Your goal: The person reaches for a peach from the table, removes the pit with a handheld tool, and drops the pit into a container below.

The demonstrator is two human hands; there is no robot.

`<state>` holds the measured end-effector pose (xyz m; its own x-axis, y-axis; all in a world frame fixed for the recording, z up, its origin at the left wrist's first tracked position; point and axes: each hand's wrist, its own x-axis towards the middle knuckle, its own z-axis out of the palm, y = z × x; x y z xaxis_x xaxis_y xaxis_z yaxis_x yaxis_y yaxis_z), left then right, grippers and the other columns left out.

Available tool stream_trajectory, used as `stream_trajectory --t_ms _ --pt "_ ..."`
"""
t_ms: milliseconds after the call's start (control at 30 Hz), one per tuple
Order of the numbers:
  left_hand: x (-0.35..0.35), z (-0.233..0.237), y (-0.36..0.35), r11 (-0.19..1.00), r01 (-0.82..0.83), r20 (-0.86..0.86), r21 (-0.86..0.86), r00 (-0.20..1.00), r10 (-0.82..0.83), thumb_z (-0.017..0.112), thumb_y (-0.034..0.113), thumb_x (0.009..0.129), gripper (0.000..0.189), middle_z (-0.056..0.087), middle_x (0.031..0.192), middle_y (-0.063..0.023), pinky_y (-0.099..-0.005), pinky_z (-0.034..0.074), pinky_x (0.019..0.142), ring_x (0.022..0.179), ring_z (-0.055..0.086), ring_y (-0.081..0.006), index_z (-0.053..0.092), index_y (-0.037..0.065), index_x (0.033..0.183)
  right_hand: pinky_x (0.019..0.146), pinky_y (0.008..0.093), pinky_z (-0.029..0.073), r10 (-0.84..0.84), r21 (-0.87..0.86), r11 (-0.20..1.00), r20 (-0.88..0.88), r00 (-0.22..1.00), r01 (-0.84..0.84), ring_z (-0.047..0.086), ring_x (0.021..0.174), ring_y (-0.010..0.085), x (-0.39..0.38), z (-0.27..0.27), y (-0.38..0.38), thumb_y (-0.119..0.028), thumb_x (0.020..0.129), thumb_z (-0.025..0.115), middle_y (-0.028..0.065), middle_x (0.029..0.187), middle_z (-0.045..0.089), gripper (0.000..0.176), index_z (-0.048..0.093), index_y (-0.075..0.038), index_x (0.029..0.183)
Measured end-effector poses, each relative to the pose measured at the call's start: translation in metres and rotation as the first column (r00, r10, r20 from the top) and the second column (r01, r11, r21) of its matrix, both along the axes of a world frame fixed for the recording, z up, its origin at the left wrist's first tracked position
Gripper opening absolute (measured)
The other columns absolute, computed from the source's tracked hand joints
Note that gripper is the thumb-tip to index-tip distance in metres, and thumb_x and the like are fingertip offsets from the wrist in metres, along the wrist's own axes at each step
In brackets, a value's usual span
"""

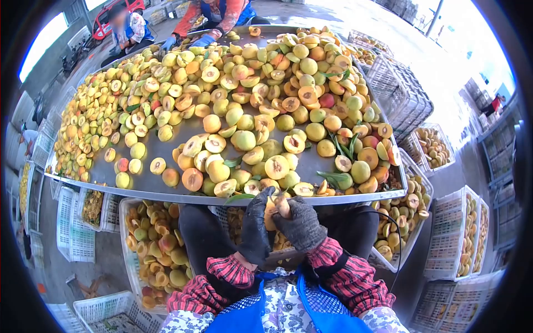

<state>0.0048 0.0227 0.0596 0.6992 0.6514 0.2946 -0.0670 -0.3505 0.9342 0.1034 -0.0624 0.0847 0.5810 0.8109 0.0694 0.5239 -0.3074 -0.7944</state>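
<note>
My left hand (256,226), in a dark glove, is closed around a piece of yellow-orange fruit (270,213) just below the table's near edge. Touching the same fruit from the right, my right hand (301,224), in a grey glove, has its fingers closed at a small brownish piece (282,206). Whether that piece is part of the fruit cannot be made out. Above both hands, the metal table (183,130) bears a wide heap of halved and whole fruit (244,140) with some green leaves.
Crates of fruit stand below the table at left (158,250) and right (408,219). More crates (452,233) stand on the floor at right. Two people are at the far side; one, in orange sleeves (229,16), reaches onto the table. A dark cable (397,225) hangs at right.
</note>
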Motion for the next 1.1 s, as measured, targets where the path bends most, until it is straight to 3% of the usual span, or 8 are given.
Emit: stream_trajectory --t_ms 100,133,233,433,533,600,667,1100 --pt "-0.006 0.026 0.0 0.934 0.079 0.128 -0.348 0.991 -0.036 0.057 -0.002 0.077 0.053 0.052 0.117 -0.0164 -0.0334 0.039 0.095 0.109 0.051 -0.0239 0.038 -0.003 0.126 0.068 0.036 0.046 0.21 0.185 0.971 -0.344 0.915 -0.153 0.058 0.072 0.0219 -0.01 0.015 -0.015 -0.023 0.076 0.066 0.011 0.076 0.06 0.029 0.057 0.0 0.09" --pt "-0.012 0.023 0.008 0.999 -0.008 0.036 -0.043 0.999 0.01 0.058 -0.001 0.078 0.053 0.052 0.117 -0.0147 -0.0317 0.04 0.094 0.109 0.051 -0.0208 0.037 -0.003 0.126 0.069 0.0361 0.046 0.116 -0.039 0.988 -0.441 0.89 -0.148 0.057 0.074 0.0216 -0.012 0.024 -0.023 -0.021 0.078 0.064 0.0109 0.079 0.06 0.026 0.056 -0.001 0.093" --pt "-0.013 -0.002 0.018 0.775 0.09 0.187 -0.626 0.982 0.037 0.06 0.009 0.079 0.049 0.053 0.114 -0.0143 -0.0329 0.043 0.09 0.105 0.053 -0.0225 0.041 -0.002 0.123 0.07 0.0357 0.046 -0.061 -0.119 0.991 -0.788 0.613 -0.054 0.057 0.076 0.0223 -0.013 0.022 -0.038 -0.022 0.079 0.063 0.0123 0.083 0.06 0.027 0.055 -0.002 0.094" --pt "-0.02 0.021 0.008 0.987 0.158 -0.146 0.033 0.978 -0.152 0.059 0.004 0.081 0.049 0.052 0.117 -0.0126 -0.0309 0.042 0.092 0.107 0.052 -0.0189 0.04 -0.002 0.125 0.065 0.0416 0.046 0.175 -0.114 0.972 -0.221 0.96 -0.203 0.058 0.075 0.0351 -0.022 0.007 -0.045 -0.025 0.083 0.059 0.0186 0.078 0.057 0.028 0.051 -0.002 0.097" --pt "-0.016 0.014 0.003 0.926 0.171 0.11 -0.335 0.984 -0.142 0.052 0.009 0.087 0.042 0.052 0.117 -0.0125 -0.0311 0.042 0.093 0.107 0.051 -0.018 0.04 -0.001 0.126 0.064 0.0436 0.046 0.161 -0.077 0.98 -0.254 0.954 -0.186 0.059 0.074 0.0373 -0.025 0.007 -0.044 -0.026 0.084 0.057 0.0208 0.079 0.057 0.03 0.047 -0.002 0.098" --pt "-0.009 0.016 -0.005 0.473 0.373 0.436 -0.798 0.9 0.026 0.045 0.014 0.092 0.037 0.051 0.118 -0.0126 -0.0316 0.041 0.093 0.108 0.05 -0.0179 0.04 0.0 0.126 0.064 0.0444 0.045 0.107 -0.114 0.982 -0.32 0.941 -0.151 0.059 0.074 0.0379 -0.028 0.009 -0.043 -0.027 0.084 0.057 0.0217 0.079 0.057 0.032 0.045 -0.001 0.099" --pt "-0.01 0.012 -0.006 0.672 0.283 0.322 -0.684 0.944 -0.07 0.037 0.018 0.095 0.035 0.051 0.118 -0.0125 -0.0322 0.04 0.094 0.108 0.05 -0.0182 0.041 0.0 0.125 0.063 0.0448 0.045 0.092 -0.162 0.976 -0.313 0.945 -0.149 0.059 0.072 0.0383 -0.03 0.009 -0.043 -0.026 0.084 0.057 0.0221 0.078 0.057 0.034 0.043 0.0 0.101" --pt "-0.004 -0.022 -0.013 0.406 0.219 0.323 -0.887 0.923 0.209 0.041 0.014 0.09 0.028 0.058 0.108 -0.0139 -0.0351 0.043 0.09 0.102 0.055 -0.024 0.053 -0.003 0.109 0.057 0.0421 0.047 0.402 -0.284 0.894 0.171 0.9 -0.346 0.057 0.071 0.0342 -0.036 -0.007 -0.037 -0.021 0.082 0.052 0.0223 0.087 0.046 0.037 0.046 -0.002 0.112"
